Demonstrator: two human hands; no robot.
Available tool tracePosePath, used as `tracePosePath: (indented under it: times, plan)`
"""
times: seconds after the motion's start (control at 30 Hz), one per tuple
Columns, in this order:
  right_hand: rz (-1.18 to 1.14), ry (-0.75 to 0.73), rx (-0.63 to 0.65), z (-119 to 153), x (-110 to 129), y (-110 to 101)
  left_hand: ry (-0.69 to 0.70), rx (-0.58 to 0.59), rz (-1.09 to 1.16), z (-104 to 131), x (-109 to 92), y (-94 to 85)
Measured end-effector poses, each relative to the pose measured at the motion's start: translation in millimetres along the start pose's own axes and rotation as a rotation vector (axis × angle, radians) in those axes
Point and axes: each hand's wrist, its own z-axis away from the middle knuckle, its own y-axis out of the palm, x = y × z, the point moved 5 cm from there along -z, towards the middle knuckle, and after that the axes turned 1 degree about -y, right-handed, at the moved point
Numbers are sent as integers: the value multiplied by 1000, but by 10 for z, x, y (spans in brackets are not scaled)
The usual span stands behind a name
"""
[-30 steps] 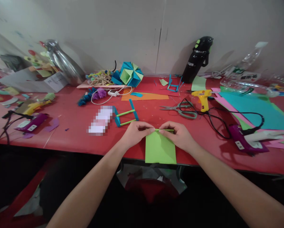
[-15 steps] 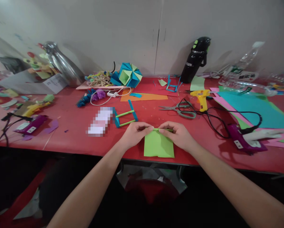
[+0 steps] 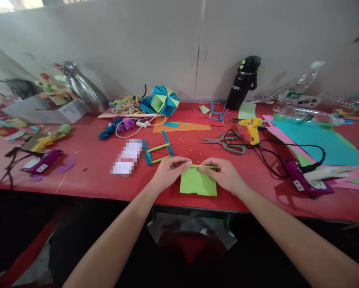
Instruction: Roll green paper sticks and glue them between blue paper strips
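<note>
A light green sheet of paper [image 3: 198, 183] lies near the front edge of the red table, its far edge turned over into a narrow roll or fold. My left hand [image 3: 172, 171] pinches the left end of that rolled edge between thumb and fingers. At its right end, my right hand [image 3: 223, 173] grips the same edge, thumb on the near side. Just beyond my left hand sits a small frame of blue and green paper strips [image 3: 158, 148]. Grey-handled scissors [image 3: 227, 143] lie open past my right hand.
A yellow glue gun [image 3: 252, 129] and its black cord lie to the right, near a purple power strip [image 3: 307, 180] and coloured sheets [image 3: 320, 140]. Behind stand a black bottle [image 3: 242, 86], a steel jug [image 3: 85, 90] and a blue-green paper ball [image 3: 164, 100]. Another purple power strip [image 3: 41, 162] is at left.
The camera view has shifted slightly. My right thumb has moved a little along the rolled edge, away from my left thumb, so more of the roll shows between my hands.
</note>
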Motion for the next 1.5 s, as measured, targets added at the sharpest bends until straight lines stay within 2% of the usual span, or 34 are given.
tracePosePath:
  times: [0.1,0.33,0.67,0.9,1.0,1.2,1.33,1.5]
  plan:
    - [-8,-6,-16,6,-5,-10,-26,21,8,-15,33,-3]
    - [-50,26,1,-10,-32,0,2,-41,37,-4,62,-26]
    - [15,-26,-50,8,7,-10,-35,37,-25,-12,20,1]
    - [-30,36,13,-8,15,-1,21,-28,-8,9,14,-15]
    - [-14,21,-1,6,26,7,40,0,-12,15,-18,-8]
    - [39,-29,-106,40,30,-17,-21,99,-55,-23,-7,13]
    - [35,-46,-74,29,53,-15,5,74,-41,-28,10,9]
    - [-137,80,18,12,4,42,24,28,7,3,-7,4]
